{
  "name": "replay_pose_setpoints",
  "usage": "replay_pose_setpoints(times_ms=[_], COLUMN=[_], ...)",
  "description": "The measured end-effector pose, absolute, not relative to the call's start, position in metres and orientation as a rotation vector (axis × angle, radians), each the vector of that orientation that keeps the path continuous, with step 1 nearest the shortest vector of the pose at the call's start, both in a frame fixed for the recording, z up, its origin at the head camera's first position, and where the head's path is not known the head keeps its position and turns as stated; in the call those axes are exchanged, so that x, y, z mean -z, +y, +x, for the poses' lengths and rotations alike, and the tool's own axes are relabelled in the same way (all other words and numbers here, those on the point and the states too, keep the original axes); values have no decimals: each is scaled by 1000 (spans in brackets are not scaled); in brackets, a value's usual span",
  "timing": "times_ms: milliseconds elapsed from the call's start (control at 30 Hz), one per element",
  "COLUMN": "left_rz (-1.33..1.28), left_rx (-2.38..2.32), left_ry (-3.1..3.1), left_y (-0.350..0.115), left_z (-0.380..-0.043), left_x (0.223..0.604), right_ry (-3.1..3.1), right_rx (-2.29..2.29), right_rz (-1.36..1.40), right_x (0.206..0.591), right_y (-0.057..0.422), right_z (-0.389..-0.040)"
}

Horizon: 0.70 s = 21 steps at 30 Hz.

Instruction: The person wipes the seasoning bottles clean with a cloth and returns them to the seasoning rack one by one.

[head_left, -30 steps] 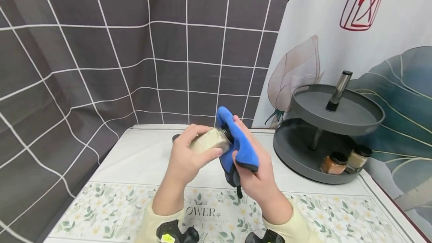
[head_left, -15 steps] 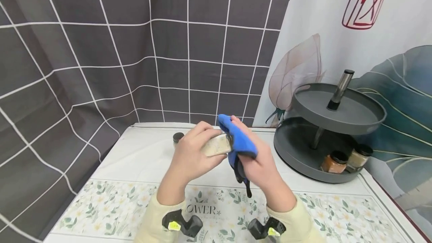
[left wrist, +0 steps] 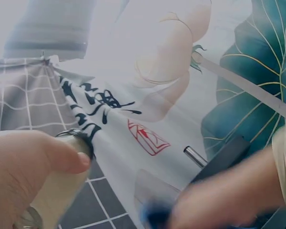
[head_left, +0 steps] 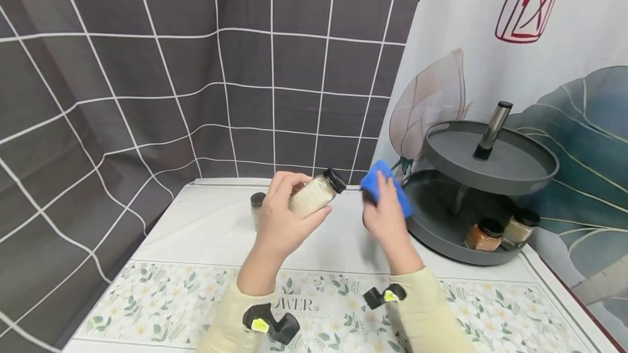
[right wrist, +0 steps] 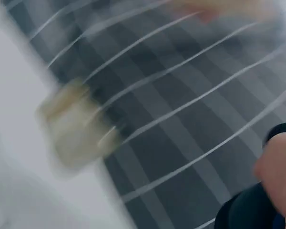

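Observation:
My left hand holds a clear glass spice jar of pale powder, tilted with its black lid up and to the right. In the left wrist view the thumb lies along the jar near the lid. My right hand grips a blue cloth with a dark edge, apart from the jar and just left of the tiered stand. Motion blurs the right hand in the left wrist view. Behind the left hand, a second black-lidded jar stands on the table, partly hidden.
A dark grey two-tier round stand occupies the table's right side. On its lower tier sit an orange-brown spice jar and a pale one. A floral strip crosses the front of the white table; a grid curtain hangs behind.
The blue cloth has come off the jar's lid end and moved right with my right hand, uncovering the black lid. My left hand still holds the jar, now with its lid tilted up.

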<state>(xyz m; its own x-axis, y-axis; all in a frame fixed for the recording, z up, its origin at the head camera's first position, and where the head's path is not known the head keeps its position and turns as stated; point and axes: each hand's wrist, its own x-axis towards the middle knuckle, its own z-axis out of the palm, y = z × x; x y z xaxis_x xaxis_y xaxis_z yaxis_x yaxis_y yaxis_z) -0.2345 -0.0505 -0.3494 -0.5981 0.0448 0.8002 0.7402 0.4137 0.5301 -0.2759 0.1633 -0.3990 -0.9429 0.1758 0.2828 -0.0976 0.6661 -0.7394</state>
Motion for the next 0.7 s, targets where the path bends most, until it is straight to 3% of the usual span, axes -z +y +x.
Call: replay_pose_setpoints(times_ms=[200,400,467,533,633,700], left_rz=[-589,-568,-542,-519,-525,-548], left_rx=[1231,1220,1211,1202,1164,1125], left_ry=[-1904,-1878,-1899,-1934,-1985,-2005], left_y=[-44,-37,-35,-33,-30,-28], left_z=[-238,-242,-244,-245,-247,-248], left_x=[355,360,362,365,369,370], right_ry=[-3065,-3252,-3194,-2956,-2233,-1823], right_rx=[-557,-519,-810,-1440,-2369,-2668], right_rz=[142,345,468,638,879,943], right_x=[467,478,467,449,419,402], right_y=[126,124,133,141,147,144], right_z=[-286,-279,-279,-278,-274,-268])
